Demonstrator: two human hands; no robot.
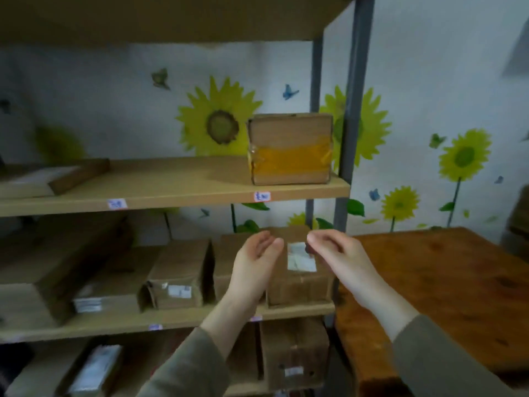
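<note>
My left hand (254, 262) and my right hand (335, 253) are raised side by side in front of the middle shelf (114, 322). Both hold nothing; the left palm faces right with relaxed fingers, and the right hand's fingers are loosely curled. Between and behind them a cardboard box with a white label (300, 279) stands at the shelf's right end. I cannot tell whether either hand touches it. On the upper shelf (171, 193), above the hands, stands a cardboard box with a yellow tape band (289, 150).
More cardboard boxes (177, 276) fill the middle shelf, and others (294, 353) sit on the bottom one. A flat box (77, 174) lies at the upper shelf's left. Grey metal uprights (352, 110) frame the rack. A brown wooden table (443, 282) stands to the right.
</note>
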